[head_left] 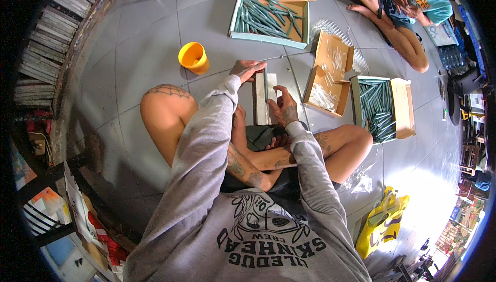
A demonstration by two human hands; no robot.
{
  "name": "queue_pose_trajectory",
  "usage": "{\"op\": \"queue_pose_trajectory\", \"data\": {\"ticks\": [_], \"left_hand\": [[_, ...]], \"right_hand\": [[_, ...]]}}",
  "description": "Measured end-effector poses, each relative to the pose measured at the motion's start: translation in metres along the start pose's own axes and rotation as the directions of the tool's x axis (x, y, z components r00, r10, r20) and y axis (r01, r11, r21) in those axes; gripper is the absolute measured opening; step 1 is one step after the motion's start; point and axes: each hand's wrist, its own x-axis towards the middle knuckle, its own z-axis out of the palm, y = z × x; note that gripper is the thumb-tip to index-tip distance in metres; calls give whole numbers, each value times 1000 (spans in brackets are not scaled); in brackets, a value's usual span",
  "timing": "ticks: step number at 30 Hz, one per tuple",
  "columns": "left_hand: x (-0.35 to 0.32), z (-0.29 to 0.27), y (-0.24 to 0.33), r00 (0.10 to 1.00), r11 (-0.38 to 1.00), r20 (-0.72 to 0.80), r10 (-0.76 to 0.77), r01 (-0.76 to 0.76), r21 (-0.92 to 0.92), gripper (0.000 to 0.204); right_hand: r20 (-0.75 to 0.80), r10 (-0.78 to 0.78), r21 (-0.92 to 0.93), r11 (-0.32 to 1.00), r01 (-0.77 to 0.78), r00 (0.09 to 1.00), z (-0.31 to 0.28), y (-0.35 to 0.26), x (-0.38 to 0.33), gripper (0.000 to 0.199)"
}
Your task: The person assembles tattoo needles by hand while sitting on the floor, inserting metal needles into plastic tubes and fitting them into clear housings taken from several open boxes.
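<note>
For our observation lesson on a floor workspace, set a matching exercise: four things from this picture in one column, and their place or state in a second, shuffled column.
Things:
1. orange cup
2. yellow bag
3. green stick
4. small cardboard box

Places or states:
A. held upright between the left hand and right hand
B. open, with clear sleeves inside
C. on the floor tiles, left of the hands
D. on the floor by the person's right knee

Pairs: 1-C, 2-D, 3-A, 4-B
</note>
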Motion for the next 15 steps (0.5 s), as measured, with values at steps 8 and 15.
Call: {"op": "queue_pose_trajectory", "data": {"ticks": [8, 15], "left_hand": [[3, -3, 1, 999, 994, 29, 42, -45, 103, 39], [-9, 5, 12, 999, 995, 19, 33, -34, 92, 35]], "right_hand": [[-186, -53, -13, 999, 52, 981, 20, 1, 3, 52], [-85, 174, 34, 985, -171, 981, 11, -20, -2, 55]]}}
